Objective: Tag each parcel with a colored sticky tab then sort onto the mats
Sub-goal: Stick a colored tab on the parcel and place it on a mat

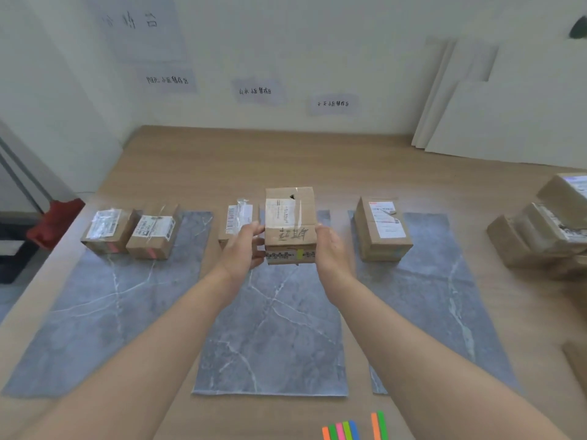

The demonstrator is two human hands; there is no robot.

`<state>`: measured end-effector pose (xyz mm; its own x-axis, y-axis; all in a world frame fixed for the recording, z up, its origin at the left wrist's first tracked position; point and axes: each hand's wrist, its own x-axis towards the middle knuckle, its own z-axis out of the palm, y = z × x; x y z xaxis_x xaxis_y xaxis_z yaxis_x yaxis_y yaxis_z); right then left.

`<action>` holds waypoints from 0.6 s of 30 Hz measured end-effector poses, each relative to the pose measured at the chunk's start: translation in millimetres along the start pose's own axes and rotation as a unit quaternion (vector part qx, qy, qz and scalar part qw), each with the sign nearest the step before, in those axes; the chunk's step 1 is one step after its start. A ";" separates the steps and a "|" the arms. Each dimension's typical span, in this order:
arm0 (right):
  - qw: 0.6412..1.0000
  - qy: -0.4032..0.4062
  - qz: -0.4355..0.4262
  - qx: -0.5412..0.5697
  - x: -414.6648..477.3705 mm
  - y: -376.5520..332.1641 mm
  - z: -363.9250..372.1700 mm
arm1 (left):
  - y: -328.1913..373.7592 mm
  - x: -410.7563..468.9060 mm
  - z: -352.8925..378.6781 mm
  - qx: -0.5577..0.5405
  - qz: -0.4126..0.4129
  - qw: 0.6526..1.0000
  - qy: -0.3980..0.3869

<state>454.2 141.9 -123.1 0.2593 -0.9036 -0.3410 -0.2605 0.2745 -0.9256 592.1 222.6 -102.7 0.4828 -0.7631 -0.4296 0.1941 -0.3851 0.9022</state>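
I hold a cardboard parcel (290,222) with handwritten marks and a yellow-green tab on its near face, above the far end of the middle grey mat (273,338). My left hand (243,247) grips its left side and my right hand (332,249) grips its right side. Behind my left hand a parcel with a barcode label (236,219) sits at the middle mat's far edge. Two parcels with red tabs (106,231) (154,233) stand on the left mat (104,312). One parcel (382,230) stands on the right mat (441,300).
Colored sticky tabs (341,430) and an orange and green pair of tabs (379,425) lie at the table's near edge. A pile of parcels (546,227) sits at the right. White boards (495,103) lean on the wall. Paper labels (255,91) hang above the mats.
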 end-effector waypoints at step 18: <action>0.984 0.081 0.117 0.105 136.1 113.9 73.0 | -102.9 143.7 9.9 -0.032 -0.065 0.997 -0.018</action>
<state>527.7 74.2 -286.9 0.0579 -0.8430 -0.5347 -0.0922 0.5288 -0.8437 633.0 147.5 -257.7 0.4195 -0.7269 -0.5437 0.3077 -0.4496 0.8385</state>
